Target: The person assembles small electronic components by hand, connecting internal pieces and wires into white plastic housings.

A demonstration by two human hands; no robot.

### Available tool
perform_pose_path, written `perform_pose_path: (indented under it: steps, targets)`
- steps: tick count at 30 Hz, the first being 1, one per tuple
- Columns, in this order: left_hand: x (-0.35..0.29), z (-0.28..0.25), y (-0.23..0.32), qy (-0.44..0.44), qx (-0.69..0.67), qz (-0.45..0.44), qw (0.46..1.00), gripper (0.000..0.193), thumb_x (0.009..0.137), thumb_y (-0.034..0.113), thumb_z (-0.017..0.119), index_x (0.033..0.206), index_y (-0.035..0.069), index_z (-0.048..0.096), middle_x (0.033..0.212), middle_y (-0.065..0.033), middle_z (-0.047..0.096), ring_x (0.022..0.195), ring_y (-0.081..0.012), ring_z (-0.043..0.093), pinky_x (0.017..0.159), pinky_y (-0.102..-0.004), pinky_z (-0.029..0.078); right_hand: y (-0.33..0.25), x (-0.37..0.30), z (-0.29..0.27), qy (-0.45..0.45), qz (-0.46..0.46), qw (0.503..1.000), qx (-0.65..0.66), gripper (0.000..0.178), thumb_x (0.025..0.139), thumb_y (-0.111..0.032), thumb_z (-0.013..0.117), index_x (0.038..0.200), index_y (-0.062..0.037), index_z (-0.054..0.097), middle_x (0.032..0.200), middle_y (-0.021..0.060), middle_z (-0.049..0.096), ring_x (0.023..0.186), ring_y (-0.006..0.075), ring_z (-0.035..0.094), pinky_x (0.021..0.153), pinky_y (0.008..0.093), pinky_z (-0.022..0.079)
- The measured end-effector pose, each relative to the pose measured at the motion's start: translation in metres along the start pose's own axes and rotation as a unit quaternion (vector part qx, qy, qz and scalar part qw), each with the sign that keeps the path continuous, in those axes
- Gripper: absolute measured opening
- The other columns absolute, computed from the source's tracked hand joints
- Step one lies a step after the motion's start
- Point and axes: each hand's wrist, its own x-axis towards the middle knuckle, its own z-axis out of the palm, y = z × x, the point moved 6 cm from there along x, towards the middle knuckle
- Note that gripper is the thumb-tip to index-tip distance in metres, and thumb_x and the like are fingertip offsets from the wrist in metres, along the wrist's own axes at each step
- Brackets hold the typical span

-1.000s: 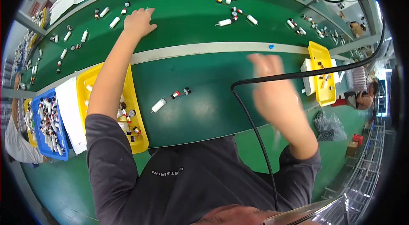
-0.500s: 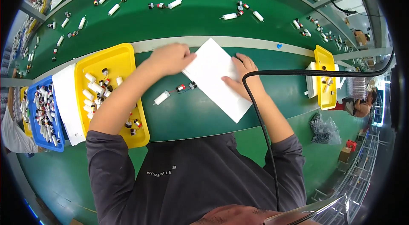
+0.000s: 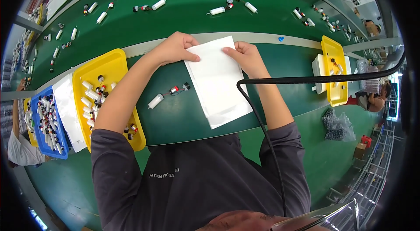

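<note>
White paper sheets [image 3: 218, 84], seemingly more than one layered together, lie slantwise over the green worktop in front of me. My left hand [image 3: 180, 48] pinches their far left corner, thumb on top. At the far right corner my right hand [image 3: 247, 58] grips the same sheets, thumb on top and fingers behind. Left of the paper rests a small part with a white cylinder [image 3: 155, 101], wired to a red-and-black piece [image 3: 174, 89] and a dark round cap [image 3: 186, 86].
A yellow tray [image 3: 122, 58] of similar parts stands at left, partly behind my left forearm. Beyond it are white sheets [image 3: 68, 108] and a blue tray [image 3: 62, 151]. Another yellow tray [image 3: 331, 49] stands right. A green belt [image 3: 175, 23] carries scattered parts. A black cable [image 3: 306, 78] crosses my right forearm.
The paper has turned to lie more nearly straight toward me. My right hand has moved from its right side up to the far corner. Parts on the belt appear farther left.
</note>
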Motion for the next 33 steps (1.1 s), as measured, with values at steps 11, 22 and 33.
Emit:
perform_pose_path:
  steps: [11,22,33]
  targets:
    - [-0.015,0.034,0.005,0.135,0.482,0.183,0.846,0.075,0.083,0.051,0.077,0.144,0.013,0.056,0.159,-0.0141,0.041,0.151,-0.0358,0.029,0.124,-0.0493,0.022,-0.001,-0.021,-0.032,0.063,-0.024,0.975,-0.211,0.068,0.076,-0.011,0.082,0.139,-0.0049,0.055,0.096,0.0137,0.064,0.084,0.0234,0.065,0.079,0.0351,0.055]
    - [0.013,0.04,0.012,0.126,0.514,0.147,0.836,0.096,0.08,0.059,0.074,0.157,0.014,0.038,0.168,-0.0172,0.021,0.155,-0.0404,0.016,0.124,-0.0572,0.012,-0.009,0.003,0.028,0.005,-0.362,0.867,-0.343,0.03,0.084,-0.001,0.071,0.113,-0.0045,0.072,0.098,0.0118,0.06,0.085,0.0293,0.064,0.073,0.0375,0.054]
    - [0.138,-0.011,0.066,0.284,0.484,0.131,0.817,0.048,0.086,0.037,0.075,0.119,0.004,0.07,0.125,-0.0137,0.068,0.115,-0.0349,0.062,0.102,-0.045,0.048,-0.01,-0.003,0.017,0.042,-0.363,0.866,-0.341,0.018,0.087,-0.005,0.07,0.104,-0.0034,0.073,0.095,0.0115,0.059,0.087,0.0292,0.063,0.071,0.0394,0.052]
